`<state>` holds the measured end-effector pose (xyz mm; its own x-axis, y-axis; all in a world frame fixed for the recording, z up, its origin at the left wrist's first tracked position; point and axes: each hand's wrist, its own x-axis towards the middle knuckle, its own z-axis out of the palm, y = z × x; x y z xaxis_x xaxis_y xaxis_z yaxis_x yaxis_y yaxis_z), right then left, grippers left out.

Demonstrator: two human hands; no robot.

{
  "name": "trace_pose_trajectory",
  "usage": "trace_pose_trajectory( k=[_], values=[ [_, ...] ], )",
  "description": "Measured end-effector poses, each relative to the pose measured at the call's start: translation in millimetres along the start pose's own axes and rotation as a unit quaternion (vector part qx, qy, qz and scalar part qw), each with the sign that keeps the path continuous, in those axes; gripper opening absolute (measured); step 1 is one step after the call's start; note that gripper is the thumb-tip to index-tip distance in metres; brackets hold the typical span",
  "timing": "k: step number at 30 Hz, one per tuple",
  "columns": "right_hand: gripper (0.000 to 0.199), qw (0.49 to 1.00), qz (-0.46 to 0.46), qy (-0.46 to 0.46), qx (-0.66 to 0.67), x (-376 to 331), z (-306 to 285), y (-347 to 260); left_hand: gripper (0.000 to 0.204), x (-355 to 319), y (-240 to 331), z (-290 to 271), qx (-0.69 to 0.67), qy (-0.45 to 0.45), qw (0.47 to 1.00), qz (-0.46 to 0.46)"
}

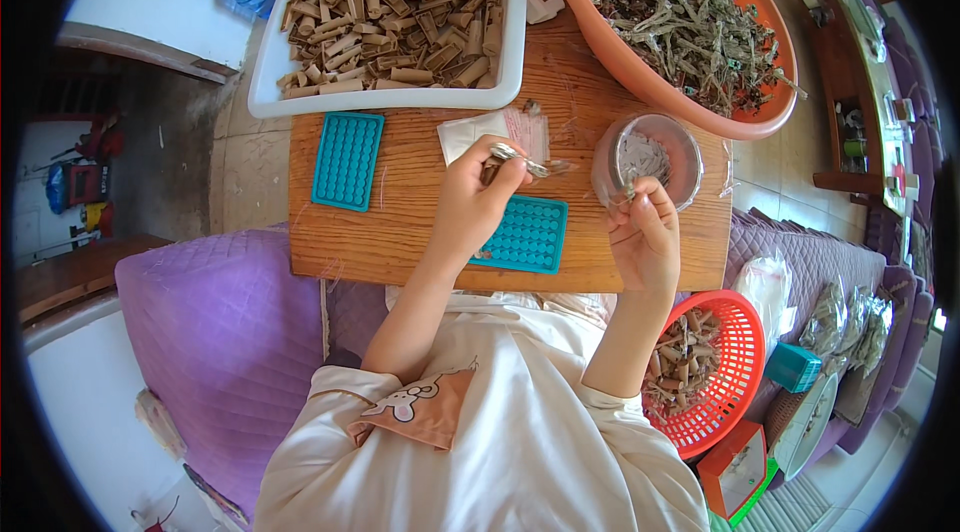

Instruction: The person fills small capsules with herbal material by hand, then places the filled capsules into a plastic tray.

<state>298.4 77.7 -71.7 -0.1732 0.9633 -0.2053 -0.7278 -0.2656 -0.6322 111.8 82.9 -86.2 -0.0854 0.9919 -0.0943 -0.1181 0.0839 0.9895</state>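
My left hand [482, 194] is closed around a small bunch of grey-green dried strips [535, 169], whose ends stick out past the fingertips to the right. Below it lies a teal tray with rows of small round cavities [535, 232]. Beside the clear round tub [683, 194], my right hand [647, 232] pinches a small greyish piece [627, 194] too tiny to make out. White shreds [642, 157] lie inside that tub. Just beyond my left hand is a pale, partly printed packet [470, 135].
A white bin [262, 82] of brown tube-like pieces and an orange basin [600, 47] heaped with grey-green strips stand at the far side. Another teal tray [345, 162] lies left on the wooden table [420, 182]. A red basket [735, 372] stands by my right arm.
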Motion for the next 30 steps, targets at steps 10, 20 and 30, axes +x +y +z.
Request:
trace_pose_trajectory(
  k=[10, 20, 30],
  values=[
    [0.008, 0.995, -0.050, 0.056, -0.059, -3.8, 10.1, 2.7, 0.041, -1.8, -6.1, 12.6, -0.034, -0.062, 0.995, -0.076],
    [0.018, 0.841, -0.076, -0.010, -0.535, -7.7, 25.3, 3.6, 0.040, -15.2, 27.6, -5.3, -0.266, -0.103, 0.957, -0.044],
    [0.040, 0.781, -0.257, -0.125, -0.555, -11.0, 69.6, 12.3, 0.040, -30.5, 36.1, -0.4, -0.166, -0.146, 0.975, 0.026]
  ],
)
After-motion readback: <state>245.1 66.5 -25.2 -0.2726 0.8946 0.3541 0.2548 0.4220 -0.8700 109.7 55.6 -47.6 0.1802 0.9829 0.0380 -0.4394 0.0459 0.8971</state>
